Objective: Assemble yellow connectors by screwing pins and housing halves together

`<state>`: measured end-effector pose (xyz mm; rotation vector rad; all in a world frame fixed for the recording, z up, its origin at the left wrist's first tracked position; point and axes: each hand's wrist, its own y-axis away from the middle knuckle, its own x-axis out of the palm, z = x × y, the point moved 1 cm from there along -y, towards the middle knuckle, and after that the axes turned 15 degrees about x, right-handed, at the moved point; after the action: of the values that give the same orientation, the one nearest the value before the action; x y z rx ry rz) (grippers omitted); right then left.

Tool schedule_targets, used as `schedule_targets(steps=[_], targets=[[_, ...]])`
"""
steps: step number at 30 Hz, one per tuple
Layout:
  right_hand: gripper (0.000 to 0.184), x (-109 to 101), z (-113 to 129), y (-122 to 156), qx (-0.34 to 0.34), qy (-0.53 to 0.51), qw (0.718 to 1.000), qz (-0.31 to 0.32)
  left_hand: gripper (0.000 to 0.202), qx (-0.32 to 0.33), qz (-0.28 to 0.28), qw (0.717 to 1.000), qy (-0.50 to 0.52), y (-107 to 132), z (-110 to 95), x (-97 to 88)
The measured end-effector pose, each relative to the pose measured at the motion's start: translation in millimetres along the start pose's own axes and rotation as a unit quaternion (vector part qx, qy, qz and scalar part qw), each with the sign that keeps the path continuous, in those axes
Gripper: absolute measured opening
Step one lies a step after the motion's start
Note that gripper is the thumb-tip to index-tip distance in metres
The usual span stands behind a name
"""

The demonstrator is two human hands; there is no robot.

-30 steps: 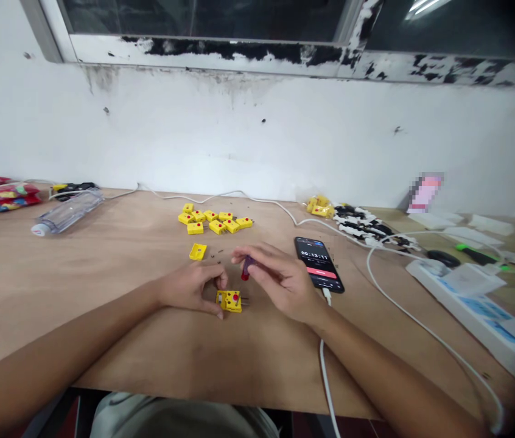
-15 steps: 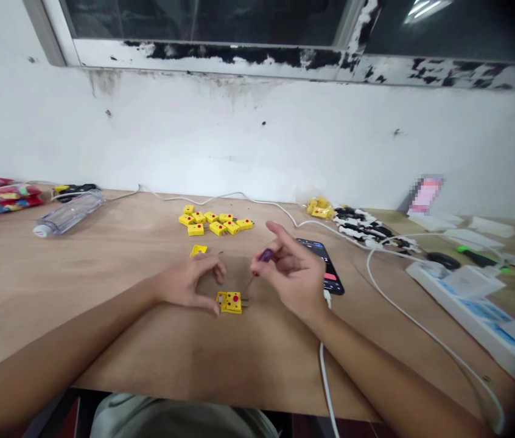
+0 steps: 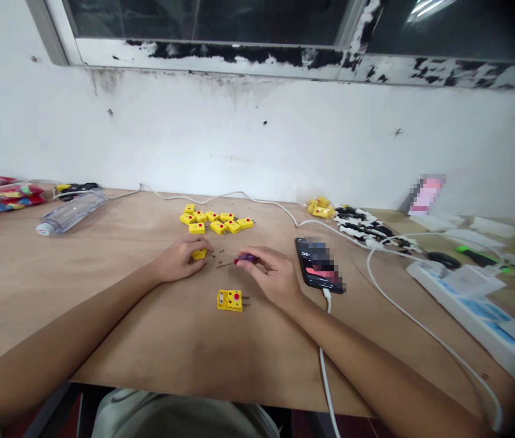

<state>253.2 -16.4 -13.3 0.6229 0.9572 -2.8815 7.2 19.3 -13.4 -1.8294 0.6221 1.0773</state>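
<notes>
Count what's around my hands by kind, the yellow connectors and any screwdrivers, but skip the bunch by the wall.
Yellow connectors: 11 (nine grouped, one under the left hand, one alone in front)
Small screwdriver: 1 (in the right hand)
Total: 12

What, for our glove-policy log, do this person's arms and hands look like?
Both the left hand and the right hand are bare, with no gloves on the fingers. The left forearm and right forearm are bare too, with no sleeve covering them. No watch, ring, band or cable shows on either arm at this resolution.
</notes>
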Motion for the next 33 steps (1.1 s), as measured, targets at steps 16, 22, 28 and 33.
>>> schedule_targets(steps=[16, 22, 28, 33], targets=[[0.008, -3.3, -1.4, -3.9, -0.03, 0.059, 0.997, -0.051, 0.021, 0.007, -0.016, 1.0, 0.0, 0.5, -0.2, 2.4], [0.011, -8.1, 0.5, -1.5, 0.057, -0.008, 0.996, -0.073, 0.02, 0.0, -0.027, 0.998, 0.054, 0.0, -4.6, 0.2], [0.012, -11.1, 9.2, 2.2, 0.062, -0.024, 0.994, -0.088, 0.023, -0.011, -0.036, 0.993, 0.115, -3.7, -15.3, 1.8], [0.011, -11.2, 14.2, 4.7, 0.053, -0.037, 0.995, -0.081, 0.02, -0.018, -0.052, 0.989, 0.138, -6.7, -21.6, 6.4]])
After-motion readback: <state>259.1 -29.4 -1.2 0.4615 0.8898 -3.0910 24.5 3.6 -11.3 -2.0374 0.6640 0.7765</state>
